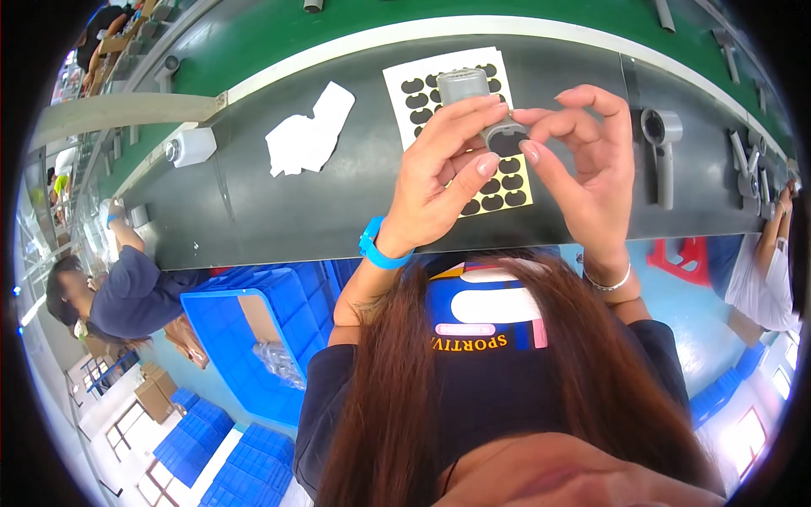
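My left hand (432, 179) is closed around a grey plastic device housing (463, 84), held above the dark work surface with one end toward my right hand. A black rounded sticker (509, 141) shows on that near end. The thumb and index finger of my right hand (591, 160) close on the sticker's right edge, with the other fingers curled loosely above. Beneath both hands lies a sheet of black stickers (525, 193), several rows of them notched ovals. Another white sheet sits partly under it, and my hands hide its middle.
Crumpled white paper (311, 131) and a small white bottle-like container (193, 147) lie to the left. At right is a grey handheld fan-like device (663, 156), with more grey parts (747, 169) beyond. A green conveyor (355, 38) runs behind. Blue crates (245, 338) stand below; co-workers sit at both sides.
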Motion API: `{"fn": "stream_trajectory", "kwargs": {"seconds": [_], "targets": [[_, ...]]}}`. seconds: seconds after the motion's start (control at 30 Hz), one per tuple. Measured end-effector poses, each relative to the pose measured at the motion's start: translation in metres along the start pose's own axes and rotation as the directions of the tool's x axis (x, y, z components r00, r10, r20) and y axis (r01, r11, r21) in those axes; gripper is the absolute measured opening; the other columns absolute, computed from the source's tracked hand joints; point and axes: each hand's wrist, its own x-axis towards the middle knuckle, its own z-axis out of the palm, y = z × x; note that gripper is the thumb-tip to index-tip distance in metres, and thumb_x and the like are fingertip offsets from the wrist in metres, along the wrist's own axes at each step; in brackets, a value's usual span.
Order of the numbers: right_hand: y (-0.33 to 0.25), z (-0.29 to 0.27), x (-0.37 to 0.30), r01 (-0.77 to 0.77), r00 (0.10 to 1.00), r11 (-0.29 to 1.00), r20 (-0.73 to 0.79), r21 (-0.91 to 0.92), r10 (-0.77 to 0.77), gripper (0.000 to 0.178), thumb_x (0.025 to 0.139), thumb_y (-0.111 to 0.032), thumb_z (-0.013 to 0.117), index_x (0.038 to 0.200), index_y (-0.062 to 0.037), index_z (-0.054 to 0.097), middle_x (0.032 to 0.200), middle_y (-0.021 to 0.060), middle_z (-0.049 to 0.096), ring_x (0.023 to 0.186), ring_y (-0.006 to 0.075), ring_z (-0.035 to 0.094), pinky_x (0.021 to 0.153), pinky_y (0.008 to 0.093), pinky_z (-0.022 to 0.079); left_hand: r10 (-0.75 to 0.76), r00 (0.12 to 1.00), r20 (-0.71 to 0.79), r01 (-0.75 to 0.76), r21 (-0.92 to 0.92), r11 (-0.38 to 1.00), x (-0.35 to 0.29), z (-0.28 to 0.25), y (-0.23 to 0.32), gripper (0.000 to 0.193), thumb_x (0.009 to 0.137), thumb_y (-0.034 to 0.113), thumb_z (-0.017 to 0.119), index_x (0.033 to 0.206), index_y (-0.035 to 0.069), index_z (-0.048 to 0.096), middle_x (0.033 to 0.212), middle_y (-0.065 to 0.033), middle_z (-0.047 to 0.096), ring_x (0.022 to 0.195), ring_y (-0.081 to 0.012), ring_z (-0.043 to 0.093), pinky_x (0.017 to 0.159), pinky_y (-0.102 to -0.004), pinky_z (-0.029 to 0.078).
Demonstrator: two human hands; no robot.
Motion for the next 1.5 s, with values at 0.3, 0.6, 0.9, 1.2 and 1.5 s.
{"fn": "stream_trajectory", "kwargs": {"seconds": [0.3, 0.6, 0.9, 1.2, 1.5], "targets": [[0.0001, 0.0004, -0.0003, -0.028, 0.999, 0.999, -0.039, 0.037, 0.030, 0.046, 0.082, 0.012, 0.061, 0.118, -0.0027, 0.036, 0.085, 0.0089, 0.062, 0.104, 0.0247, 0.062, 0.090, 0.0313, 0.047, 0.001, 1.000, -0.007, -0.001, -0.015, 1.000, 0.0018, 0.0015, -0.0017, 0.037, 0.091, 0.005, 0.056, 0.127, -0.002, 0.053, 0.130, -0.0134, 0.045, 0.084, -0.0104, 0.051, 0.070, -0.0222, 0.049], [0.0001, 0.0003, -0.0004, -0.041, 0.998, 0.998, -0.043, 0.054, 0.043, 0.045, 0.082, 0.011, 0.061, 0.115, -0.0035, 0.035, 0.086, 0.0095, 0.062, 0.104, 0.0249, 0.062, 0.089, 0.0308, 0.047, 0.000, 1.000, -0.005, 0.000, -0.004, 1.000, 0.0021, 0.0013, -0.0021, 0.038, 0.090, 0.002, 0.057, 0.128, -0.002, 0.052, 0.130, -0.0135, 0.045, 0.084, -0.0100, 0.051, 0.070, -0.0214, 0.049], [0.0032, 0.0004, -0.0004, -0.028, 0.998, 0.993, -0.054, 0.111, 0.035, 0.045, 0.082, 0.012, 0.061, 0.115, -0.0036, 0.035, 0.086, 0.0097, 0.062, 0.104, 0.0255, 0.062, 0.089, 0.0307, 0.047, -0.014, 1.000, -0.007, 0.013, -0.052, 0.999, 0.0026, 0.0032, -0.0008, 0.043, 0.088, -0.001, 0.059, 0.130, -0.002, 0.050, 0.132, -0.0135, 0.043, 0.089, -0.0114, 0.052, 0.079, -0.0244, 0.052], [0.0013, 0.0015, -0.0022, -0.037, 0.998, 0.995, -0.056, 0.089, 0.042, 0.046, 0.081, 0.012, 0.061, 0.115, -0.0037, 0.035, 0.085, 0.0098, 0.062, 0.104, 0.0257, 0.061, 0.089, 0.0308, 0.047, -0.024, 1.000, -0.009, 0.024, -0.023, 0.999, 0.0024, 0.0032, 0.0015, 0.042, 0.088, 0.000, 0.059, 0.130, -0.002, 0.051, 0.132, -0.0132, 0.043, 0.090, -0.0114, 0.052, 0.081, -0.0250, 0.052], [0.0006, 0.0032, -0.0039, -0.034, 0.997, 0.996, -0.072, 0.078, 0.039, 0.045, 0.082, 0.011, 0.062, 0.115, -0.0038, 0.035, 0.085, 0.0096, 0.063, 0.105, 0.0247, 0.061, 0.088, 0.0300, 0.047, -0.018, 0.999, -0.034, 0.019, 0.017, 1.000, 0.0004, 0.0039, -0.0006, 0.038, 0.090, 0.003, 0.057, 0.128, 0.000, 0.053, 0.130, -0.0130, 0.046, 0.085, -0.0099, 0.052, 0.072, -0.0218, 0.049]]}}
